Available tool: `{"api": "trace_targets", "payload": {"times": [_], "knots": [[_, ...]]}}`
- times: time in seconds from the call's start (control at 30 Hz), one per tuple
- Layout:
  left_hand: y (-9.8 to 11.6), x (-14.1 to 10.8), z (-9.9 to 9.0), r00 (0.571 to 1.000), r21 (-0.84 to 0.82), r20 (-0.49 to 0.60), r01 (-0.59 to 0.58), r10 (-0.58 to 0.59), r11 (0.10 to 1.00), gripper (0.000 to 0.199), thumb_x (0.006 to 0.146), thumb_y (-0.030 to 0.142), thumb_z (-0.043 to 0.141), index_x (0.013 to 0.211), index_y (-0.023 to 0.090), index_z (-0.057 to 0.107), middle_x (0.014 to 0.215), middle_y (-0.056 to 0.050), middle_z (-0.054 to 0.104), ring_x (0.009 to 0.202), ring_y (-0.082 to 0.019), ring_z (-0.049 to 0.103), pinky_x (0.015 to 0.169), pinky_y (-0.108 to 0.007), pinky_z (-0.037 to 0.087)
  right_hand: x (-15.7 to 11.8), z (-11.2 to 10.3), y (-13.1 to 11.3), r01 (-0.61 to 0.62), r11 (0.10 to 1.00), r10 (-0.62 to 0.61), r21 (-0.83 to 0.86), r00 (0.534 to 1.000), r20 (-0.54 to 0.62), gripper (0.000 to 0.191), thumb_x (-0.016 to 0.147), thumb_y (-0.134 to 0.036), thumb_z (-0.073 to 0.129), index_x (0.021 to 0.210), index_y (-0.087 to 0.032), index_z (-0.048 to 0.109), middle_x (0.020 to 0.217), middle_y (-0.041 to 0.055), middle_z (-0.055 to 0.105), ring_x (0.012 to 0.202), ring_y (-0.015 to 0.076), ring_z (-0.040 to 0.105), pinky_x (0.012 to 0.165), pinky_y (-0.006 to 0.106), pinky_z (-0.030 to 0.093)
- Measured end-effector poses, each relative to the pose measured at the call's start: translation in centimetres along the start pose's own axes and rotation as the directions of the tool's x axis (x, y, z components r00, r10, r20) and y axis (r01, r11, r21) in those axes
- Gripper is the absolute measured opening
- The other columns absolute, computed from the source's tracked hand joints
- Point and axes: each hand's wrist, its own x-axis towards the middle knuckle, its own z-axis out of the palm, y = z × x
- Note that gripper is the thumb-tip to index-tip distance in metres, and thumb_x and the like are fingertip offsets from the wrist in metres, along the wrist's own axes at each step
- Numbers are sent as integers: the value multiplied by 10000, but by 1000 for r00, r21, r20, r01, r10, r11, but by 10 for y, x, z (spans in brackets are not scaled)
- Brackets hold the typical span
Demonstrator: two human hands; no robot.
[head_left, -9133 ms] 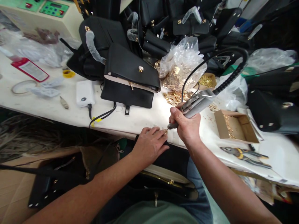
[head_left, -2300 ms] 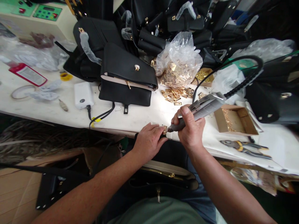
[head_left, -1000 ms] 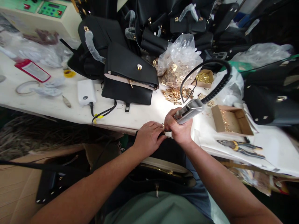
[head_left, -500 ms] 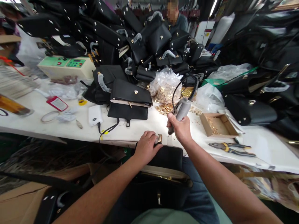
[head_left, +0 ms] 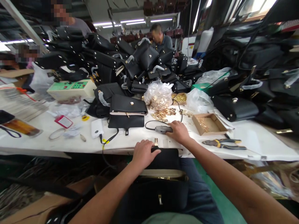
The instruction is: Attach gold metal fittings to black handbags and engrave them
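Observation:
A black handbag [head_left: 163, 193] lies open across my lap, its flap [head_left: 167, 158] resting against the table edge. My left hand [head_left: 145, 153] grips the flap's strap end beside a gold metal clasp plate [head_left: 156, 142]. My right hand [head_left: 178, 132] is closed around the end of a grey electric screwdriver [head_left: 162, 129], which lies low and sideways on the white table. Its thin dark cable loops up behind it. Loose gold fittings [head_left: 163, 114] are spread just beyond the tool.
Pliers [head_left: 224, 143] and a cardboard tray [head_left: 210, 124] of small parts are at the right. Another black bag [head_left: 128, 105], a white power bank [head_left: 97, 128] and a bottle [head_left: 21, 124] stand left. Piled bags fill the back, with a person [head_left: 161, 39] behind.
My right hand has lowered the screwdriver from upright to lying sideways on the table. My left hand stays at the flap. The view has tilted up, showing more of the room.

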Motion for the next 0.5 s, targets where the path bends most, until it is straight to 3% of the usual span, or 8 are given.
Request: {"api": "trace_targets", "payload": {"times": [0.07,0.17,0.27,0.37,0.43,0.5], "knots": [[1,-3,-7,1000,-37,25,4,-3,999,232,836,396,800,923,201,707,893,-34,704,894,-228,636,765,-325,429,-15,-4,-4,19,997,-13,71,996,-86,409,907,-379,708,1276,-204,693,1242,143,673,1179,318,589,1003,424,447],[3,-12,-21,999,-99,42,9,-5,995,161,847,288,776,971,225,693,833,21,671,782,-164,624,689,-270,416,-49,-10,-8,73,922,-2,379,983,-185,333,944,-404,666,1201,-200,718,1106,108,718,1038,261,655,946,394,498],[8,-28,-38,1000,-228,-12,-16,14,973,107,842,184,745,907,222,669,788,43,629,739,-135,599,683,-248,415,-94,-18,-8,6,718,11,696,1000,-19,432,914,-512,693,1215,-202,713,1096,92,736,993,244,684,913,386,535],[18,-47,-49,985,-314,-127,-150,115,938,117,854,103,696,874,215,671,838,28,644,781,-129,613,717,-243,434,-137,-24,-4,-161,516,-53,841,974,219,591,870,-575,728,1326,-205,663,1215,101,728,1112,284,674,983,429,531],[27,-57,-53,951,-286,-214,-280,224,916,141,893,79,642,886,215,680,895,13,667,827,-128,631,744,-244,445,-159,-24,-2,-223,428,-93,876,953,288,665,840,-565,767,1382,-205,626,1250,103,722,1151,302,665,1018,454,521],[37,-65,-55,891,-192,-298,-406,342,893,166,933,78,597,882,211,683,904,2,672,821,-127,630,740,-249,445,-174,-22,-1,-246,409,-68,879,952,298,711,801,-538,815,1398,-208,613,1269,102,717,1163,308,661,1039,467,512]]}}
